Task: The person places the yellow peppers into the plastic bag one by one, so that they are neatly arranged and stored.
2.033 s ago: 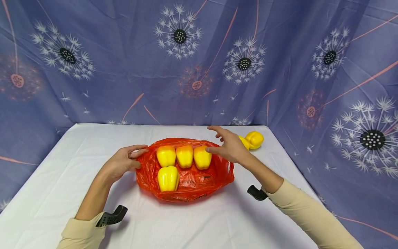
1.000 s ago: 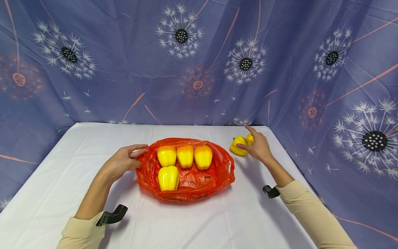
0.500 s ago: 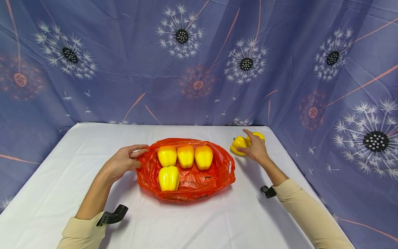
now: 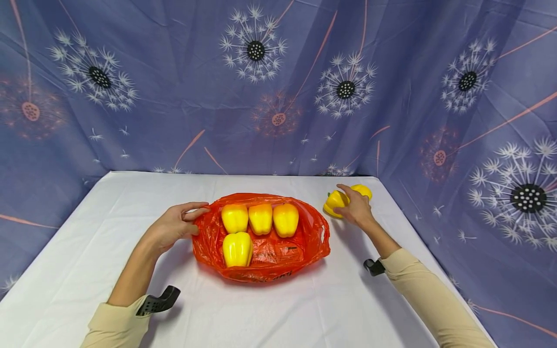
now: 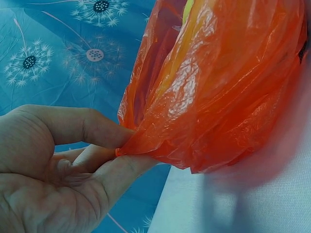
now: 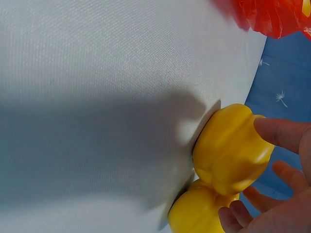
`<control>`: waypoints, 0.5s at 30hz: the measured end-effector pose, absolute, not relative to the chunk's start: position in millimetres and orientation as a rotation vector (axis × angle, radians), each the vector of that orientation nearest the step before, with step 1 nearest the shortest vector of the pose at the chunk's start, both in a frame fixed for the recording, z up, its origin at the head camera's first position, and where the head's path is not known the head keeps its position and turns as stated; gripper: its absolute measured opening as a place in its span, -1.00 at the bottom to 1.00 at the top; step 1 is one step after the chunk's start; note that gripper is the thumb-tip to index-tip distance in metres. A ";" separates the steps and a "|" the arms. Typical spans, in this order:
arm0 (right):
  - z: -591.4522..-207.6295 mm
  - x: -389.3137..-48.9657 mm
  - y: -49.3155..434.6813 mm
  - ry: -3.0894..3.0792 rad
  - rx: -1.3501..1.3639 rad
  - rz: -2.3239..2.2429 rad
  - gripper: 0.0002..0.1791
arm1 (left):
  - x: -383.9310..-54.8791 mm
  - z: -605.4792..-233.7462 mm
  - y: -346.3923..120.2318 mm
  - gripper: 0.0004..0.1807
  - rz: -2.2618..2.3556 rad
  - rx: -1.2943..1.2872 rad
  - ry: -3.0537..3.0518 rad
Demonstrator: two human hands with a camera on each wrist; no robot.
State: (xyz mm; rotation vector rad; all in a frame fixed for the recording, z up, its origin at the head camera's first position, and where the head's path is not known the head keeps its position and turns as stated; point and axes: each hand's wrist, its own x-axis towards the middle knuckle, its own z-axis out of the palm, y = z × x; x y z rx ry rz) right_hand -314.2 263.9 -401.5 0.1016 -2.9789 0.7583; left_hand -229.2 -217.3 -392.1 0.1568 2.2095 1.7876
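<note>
A red plastic bag (image 4: 278,253) lies with its mouth spread wide, several yellow bell peppers inside, including one at the front (image 4: 237,250). My left hand (image 4: 174,227) pinches the bag's left edge between thumb and fingers, as the left wrist view shows on the gathered film (image 5: 194,116). At the back right, my right hand (image 4: 356,208) straddles a yellow bell pepper (image 6: 233,148) resting on the table. In the right wrist view the thumb overlaps that pepper's edge, while the fingers are spread on its other side with a gap showing.
Another yellow bell pepper (image 4: 362,191) lies against the first at the back right, partly behind the right hand. A white cloth covers the table (image 4: 243,314). A blue dandelion-print curtain (image 4: 183,72) rises directly behind the table and along its right side.
My right hand has gone from over the bag to the loose peppers at the back right, then drawn its fingers in slightly around the nearer one. The left hand keeps its pinch.
</note>
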 end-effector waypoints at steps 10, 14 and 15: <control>-402.5 -316.5 261.7 -3.005 0.115 0.754 -0.22 | -229.5 -393.2 -217.7 -0.14 1.789 0.156 2.212; -403.1 -316.2 262.6 -3.020 0.109 0.750 -0.24 | -229.8 -393.8 -217.8 -0.15 1.783 0.154 2.219; -403.2 -316.1 262.7 -3.022 0.104 0.753 -0.24 | -229.8 -393.8 -217.8 -0.15 1.782 0.155 2.220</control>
